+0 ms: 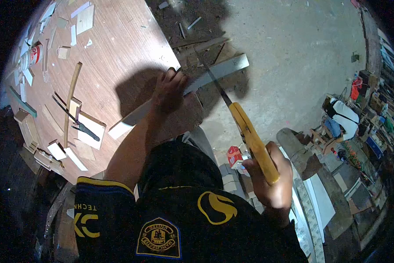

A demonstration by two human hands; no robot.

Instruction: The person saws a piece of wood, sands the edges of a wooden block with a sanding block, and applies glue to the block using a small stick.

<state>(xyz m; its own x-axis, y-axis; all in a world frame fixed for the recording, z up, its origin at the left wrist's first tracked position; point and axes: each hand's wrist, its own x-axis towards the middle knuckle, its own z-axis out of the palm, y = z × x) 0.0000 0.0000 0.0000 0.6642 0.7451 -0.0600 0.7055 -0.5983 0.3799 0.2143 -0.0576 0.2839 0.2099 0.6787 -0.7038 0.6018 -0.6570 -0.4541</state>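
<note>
A long narrow wooden board (226, 69) lies slantwise across the table edge, its far end jutting out over the floor. My left hand (168, 90) is closed over the board near the table's corner, fingers bent round its far side. In my right hand (272, 177) is a handsaw (252, 139), gripped by the rear end of its long yellow handle. The thin dark blade points away from me and overlaps the jutting part of the board in this view, to the right of my left hand.
On the wooden table (118, 39) lie a pair of black-handled pliers (86, 131), a curved wood strip (72, 96), a red-and-white can (33, 55) and several offcuts. A red box (235, 157) stands below me. Clutter and planks line the right side.
</note>
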